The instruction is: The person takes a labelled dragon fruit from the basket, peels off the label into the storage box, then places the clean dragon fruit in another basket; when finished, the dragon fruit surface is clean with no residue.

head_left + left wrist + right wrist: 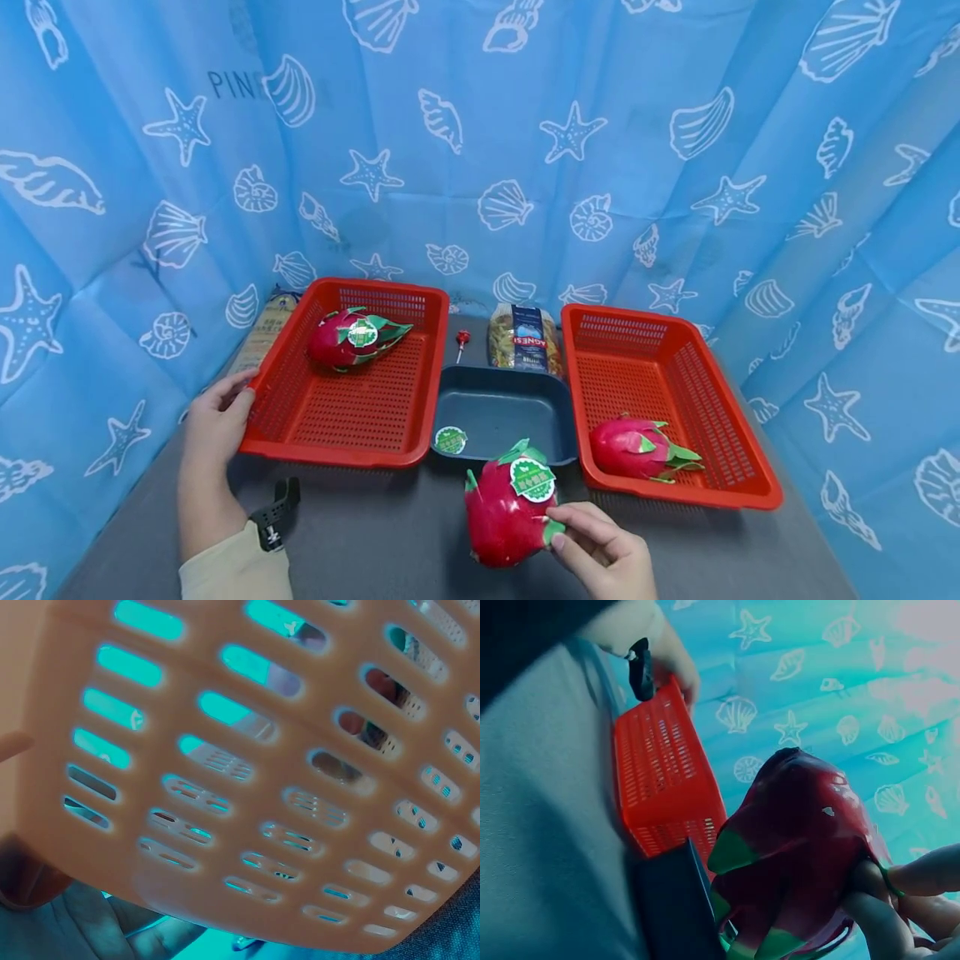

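My right hand pinches a green-tipped scale of a red dragon fruit, which hangs in front of the dark blue tray. A green and white sticker faces up on that fruit; in the right wrist view the thumb and fingers grasp its scale. With its fingers on the left rim, my left hand grips the left red basket. Inside that basket lies a second dragon fruit with a sticker. The basket's slotted wall fills most of the left wrist view.
A right red basket holds another dragon fruit. A round green sticker lies at the tray's front left corner. Behind the tray are a red lollipop and a pasta bag. A tan package stands left of the left basket.
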`<state>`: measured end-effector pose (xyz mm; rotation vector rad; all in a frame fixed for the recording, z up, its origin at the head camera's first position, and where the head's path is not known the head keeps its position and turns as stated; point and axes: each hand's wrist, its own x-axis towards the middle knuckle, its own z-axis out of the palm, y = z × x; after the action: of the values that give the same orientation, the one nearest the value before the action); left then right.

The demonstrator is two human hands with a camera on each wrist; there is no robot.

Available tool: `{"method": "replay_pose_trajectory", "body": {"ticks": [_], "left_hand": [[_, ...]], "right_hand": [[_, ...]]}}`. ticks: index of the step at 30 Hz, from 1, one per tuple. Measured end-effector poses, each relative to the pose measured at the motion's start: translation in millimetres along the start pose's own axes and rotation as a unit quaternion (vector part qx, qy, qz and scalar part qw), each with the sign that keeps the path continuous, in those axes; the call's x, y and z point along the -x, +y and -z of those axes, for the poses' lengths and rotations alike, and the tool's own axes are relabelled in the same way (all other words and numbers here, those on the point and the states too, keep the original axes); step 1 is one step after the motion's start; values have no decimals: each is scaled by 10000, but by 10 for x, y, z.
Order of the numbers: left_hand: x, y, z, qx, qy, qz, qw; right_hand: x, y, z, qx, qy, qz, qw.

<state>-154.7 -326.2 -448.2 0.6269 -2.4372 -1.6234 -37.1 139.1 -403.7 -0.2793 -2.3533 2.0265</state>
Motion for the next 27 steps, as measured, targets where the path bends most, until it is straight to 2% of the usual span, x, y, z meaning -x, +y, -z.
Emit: {"method": "replay_pose_trajectory", "body": {"ticks": [3, 9, 16, 21, 27], "left_hand": [[-17, 7, 5, -5, 24, -48, 10000], [-40, 16, 13, -66, 163, -60, 9998], [-48, 4, 52, -249, 377, -163, 9988], [-46, -16, 48, -253, 209, -129, 9994], [-44, -42, 15, -240, 133, -166, 9995]], "right_hand": [[63, 44, 51, 168, 0, 39, 9999], [131, 120, 221, 34, -284, -433, 9987], [145, 228, 397, -38, -550, -650, 9964], [114, 295, 337, 119, -503, -845, 9951], [77, 400, 88, 216, -522, -763, 9955]]}}
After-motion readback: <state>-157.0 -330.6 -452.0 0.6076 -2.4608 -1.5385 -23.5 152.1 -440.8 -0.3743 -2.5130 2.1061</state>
